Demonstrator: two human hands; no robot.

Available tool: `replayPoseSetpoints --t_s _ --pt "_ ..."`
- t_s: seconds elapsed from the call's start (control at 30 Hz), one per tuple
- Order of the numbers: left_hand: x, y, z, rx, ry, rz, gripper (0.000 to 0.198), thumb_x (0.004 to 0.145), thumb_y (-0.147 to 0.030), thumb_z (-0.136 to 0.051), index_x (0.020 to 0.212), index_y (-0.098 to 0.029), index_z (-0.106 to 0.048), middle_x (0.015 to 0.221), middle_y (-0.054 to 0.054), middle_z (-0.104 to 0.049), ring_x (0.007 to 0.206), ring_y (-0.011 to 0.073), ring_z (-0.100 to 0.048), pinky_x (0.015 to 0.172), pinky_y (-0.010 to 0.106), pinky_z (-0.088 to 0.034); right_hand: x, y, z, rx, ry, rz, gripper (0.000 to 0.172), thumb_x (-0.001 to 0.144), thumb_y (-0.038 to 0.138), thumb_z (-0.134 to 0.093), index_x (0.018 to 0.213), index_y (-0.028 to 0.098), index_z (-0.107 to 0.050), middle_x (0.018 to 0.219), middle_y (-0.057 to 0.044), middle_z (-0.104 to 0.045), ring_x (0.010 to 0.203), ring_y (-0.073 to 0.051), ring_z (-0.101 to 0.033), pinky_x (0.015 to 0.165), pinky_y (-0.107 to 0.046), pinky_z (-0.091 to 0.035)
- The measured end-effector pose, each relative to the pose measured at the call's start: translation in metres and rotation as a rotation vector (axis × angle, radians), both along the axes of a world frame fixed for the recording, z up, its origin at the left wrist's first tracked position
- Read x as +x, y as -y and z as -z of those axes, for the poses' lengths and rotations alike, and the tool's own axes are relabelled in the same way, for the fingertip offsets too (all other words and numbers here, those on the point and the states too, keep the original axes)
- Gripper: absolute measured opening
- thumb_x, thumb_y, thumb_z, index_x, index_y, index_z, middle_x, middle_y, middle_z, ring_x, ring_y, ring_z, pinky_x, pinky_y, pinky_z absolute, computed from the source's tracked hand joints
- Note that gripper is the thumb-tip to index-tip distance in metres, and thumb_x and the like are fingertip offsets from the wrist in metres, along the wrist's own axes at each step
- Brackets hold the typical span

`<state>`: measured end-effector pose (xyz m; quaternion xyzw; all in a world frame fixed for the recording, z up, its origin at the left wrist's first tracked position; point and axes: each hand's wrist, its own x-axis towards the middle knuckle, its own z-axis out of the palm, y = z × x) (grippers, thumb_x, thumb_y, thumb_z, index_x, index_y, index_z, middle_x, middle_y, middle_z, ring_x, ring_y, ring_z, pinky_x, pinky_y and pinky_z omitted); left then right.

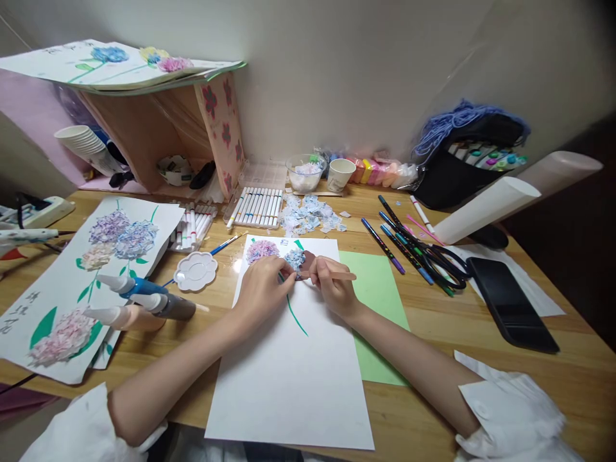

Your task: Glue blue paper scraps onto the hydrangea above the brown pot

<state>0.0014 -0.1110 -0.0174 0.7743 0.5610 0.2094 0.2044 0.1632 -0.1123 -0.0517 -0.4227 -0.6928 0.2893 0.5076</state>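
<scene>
A white sheet of paper [289, 378] lies before me, with a green stem line drawn on it. Near its top are a pink-purple paper flower [262, 249] and a smaller blue paper flower [294, 258], beside a brown round patch [308, 262]. My right hand [334, 287] is closed around a flat wooden craft stick [342, 276], its far end over the brown patch. My left hand [262, 289] rests on the sheet just below the flowers, thumb and fingers pinched together by the blue one; whatever they hold is hidden.
Behind the sheet lie paper scraps [310, 215], a marker case [257, 204], a glass bowl [305, 173] and a paper cup [341, 174]. Bottles [163, 305] and finished flower pictures [52, 301] are left. Scissors [445, 263], pens [384, 246], a phone [513, 305] and green paper [380, 295] are right.
</scene>
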Motion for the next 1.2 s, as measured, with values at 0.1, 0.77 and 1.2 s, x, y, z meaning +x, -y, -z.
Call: replayPoseSetpoints --t_s 0.1,0.77,1.2 --pt "0.000 0.000 0.001 0.001 0.005 0.000 0.011 0.082 -0.025 -0.057 0.075 -0.019 -0.063 0.077 0.002 -0.065 0.069 0.0159 -0.056 0.062 0.027 -0.037 -0.001 0.000 -0.001 -0.022 0.025 0.009 0.047 0.098 0.037 -0.026 0.056 0.022 -0.040 0.052 0.001 -0.046 0.054 -0.014 -0.047 0.060 -0.030 -0.037" --pt "-0.010 -0.001 0.001 0.033 0.125 -0.095 0.017 0.088 -0.028 -0.048 0.075 -0.019 -0.054 0.074 0.000 -0.061 0.070 0.0152 -0.054 0.061 0.026 -0.035 -0.008 -0.003 -0.006 -0.238 -0.087 0.003 0.048 0.096 0.045 -0.033 0.054 0.023 -0.038 0.049 0.003 -0.041 0.052 -0.013 -0.051 0.054 -0.026 -0.044" --pt "-0.005 0.010 0.008 0.085 0.168 -0.052 0.015 0.088 -0.024 -0.049 0.075 -0.020 -0.054 0.075 0.001 -0.061 0.073 0.0156 -0.055 0.065 0.027 -0.038 -0.009 -0.001 -0.001 -0.135 -0.047 0.063 0.049 0.097 0.043 -0.031 0.053 0.021 -0.039 0.050 0.002 -0.042 0.048 -0.011 -0.043 0.051 -0.026 -0.037"
